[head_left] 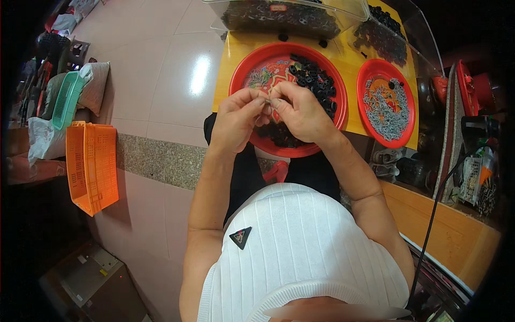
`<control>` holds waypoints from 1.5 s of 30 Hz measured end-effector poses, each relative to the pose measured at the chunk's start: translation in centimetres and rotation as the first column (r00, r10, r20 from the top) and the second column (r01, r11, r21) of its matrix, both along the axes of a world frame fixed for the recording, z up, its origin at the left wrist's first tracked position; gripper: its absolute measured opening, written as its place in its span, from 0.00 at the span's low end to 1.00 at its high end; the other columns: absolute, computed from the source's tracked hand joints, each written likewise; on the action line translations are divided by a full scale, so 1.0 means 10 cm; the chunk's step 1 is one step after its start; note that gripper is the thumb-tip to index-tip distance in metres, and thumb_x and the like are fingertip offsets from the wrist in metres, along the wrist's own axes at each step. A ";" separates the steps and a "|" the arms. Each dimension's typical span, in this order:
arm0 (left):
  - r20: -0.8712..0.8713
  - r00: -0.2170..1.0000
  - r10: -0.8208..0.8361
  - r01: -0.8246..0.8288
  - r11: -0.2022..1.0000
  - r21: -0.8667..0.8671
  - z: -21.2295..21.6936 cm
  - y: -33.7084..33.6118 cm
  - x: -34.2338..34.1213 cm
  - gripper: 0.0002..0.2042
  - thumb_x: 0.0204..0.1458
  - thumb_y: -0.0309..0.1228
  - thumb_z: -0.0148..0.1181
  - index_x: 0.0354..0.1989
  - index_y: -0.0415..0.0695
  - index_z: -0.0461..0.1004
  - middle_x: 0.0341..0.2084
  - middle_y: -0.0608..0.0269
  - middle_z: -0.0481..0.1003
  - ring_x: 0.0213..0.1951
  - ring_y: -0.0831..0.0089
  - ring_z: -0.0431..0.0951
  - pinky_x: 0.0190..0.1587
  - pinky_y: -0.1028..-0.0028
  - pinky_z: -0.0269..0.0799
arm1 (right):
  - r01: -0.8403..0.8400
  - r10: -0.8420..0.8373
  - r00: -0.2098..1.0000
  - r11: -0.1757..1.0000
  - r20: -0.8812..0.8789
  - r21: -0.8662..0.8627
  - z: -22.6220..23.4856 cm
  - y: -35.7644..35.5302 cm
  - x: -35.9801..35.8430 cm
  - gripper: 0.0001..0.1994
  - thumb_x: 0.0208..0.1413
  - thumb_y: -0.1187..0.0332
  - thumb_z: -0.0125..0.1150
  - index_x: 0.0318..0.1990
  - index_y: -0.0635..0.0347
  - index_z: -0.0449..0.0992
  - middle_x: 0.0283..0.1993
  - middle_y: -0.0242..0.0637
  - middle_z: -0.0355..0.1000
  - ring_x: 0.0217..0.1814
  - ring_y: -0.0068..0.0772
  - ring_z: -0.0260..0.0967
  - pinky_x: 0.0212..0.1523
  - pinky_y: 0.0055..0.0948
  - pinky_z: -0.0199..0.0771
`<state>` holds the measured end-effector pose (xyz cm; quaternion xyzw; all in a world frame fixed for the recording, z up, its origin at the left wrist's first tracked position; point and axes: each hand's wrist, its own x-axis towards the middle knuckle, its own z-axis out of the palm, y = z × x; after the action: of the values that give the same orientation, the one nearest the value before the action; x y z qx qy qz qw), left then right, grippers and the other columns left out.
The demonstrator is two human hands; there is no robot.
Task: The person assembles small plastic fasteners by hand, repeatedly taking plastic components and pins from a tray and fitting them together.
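Observation:
My left hand (pixel 237 118) and my right hand (pixel 301 111) meet over the near part of a large red tray (pixel 236 75). Both are closed in a pinch, fingertips against fingertips, around something small that I cannot make out. Small black plastic parts (pixel 316 78) lie heaped on the tray's right side, and more dark pieces (pixel 281 134) lie under my hands. Thin pale and greenish bits (pixel 260 76) are scattered on its far left. A smaller red tray (pixel 409 107) to the right holds many small silvery metal pieces (pixel 387 121).
The trays stand on a yellow table (pixel 348 53). Clear bins of black parts (pixel 279 19) line its far side. On the floor at left are an orange crate (pixel 92 166), a green basket (pixel 67 99) and sacks (pixel 94 86). A black cable (pixel 429 231) runs down at right.

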<state>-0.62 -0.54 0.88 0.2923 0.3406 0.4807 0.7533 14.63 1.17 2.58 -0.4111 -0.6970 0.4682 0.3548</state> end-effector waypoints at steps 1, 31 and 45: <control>-0.058 0.997 0.050 -0.045 0.995 0.089 0.00 -0.01 0.02 0.04 0.50 0.26 0.51 0.31 0.38 0.68 0.24 0.66 0.71 0.24 0.81 0.70 0.26 0.82 0.66 | -0.026 0.018 0.997 0.993 -0.072 -0.116 -0.02 0.01 0.01 0.03 0.52 0.76 0.46 0.28 0.63 0.63 0.21 0.28 0.60 0.22 0.18 0.57 0.23 0.19 0.60; 0.191 0.974 0.121 -0.135 0.989 0.061 -0.04 -0.22 0.09 0.02 0.47 0.22 0.50 0.29 0.37 0.67 0.22 0.63 0.68 0.25 0.76 0.68 0.29 0.78 0.64 | 0.028 -0.145 0.932 0.943 -0.332 -0.333 0.06 -0.10 0.10 0.07 0.52 0.76 0.50 0.37 0.68 0.71 0.26 0.32 0.69 0.25 0.18 0.66 0.25 0.16 0.68; 0.200 0.976 0.090 -0.113 0.988 0.107 0.07 -0.36 0.23 0.02 0.47 0.21 0.50 0.28 0.37 0.67 0.21 0.65 0.68 0.23 0.81 0.66 0.27 0.83 0.62 | 0.131 -0.253 0.927 0.910 -0.277 -0.394 0.26 -0.44 0.17 0.03 0.48 0.79 0.53 0.32 0.67 0.69 0.27 0.31 0.68 0.27 0.16 0.66 0.26 0.14 0.69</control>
<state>1.69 -4.14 1.54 0.2701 0.2508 0.5640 0.7389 16.31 -3.22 5.17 -0.4559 -0.4848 0.6138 0.4248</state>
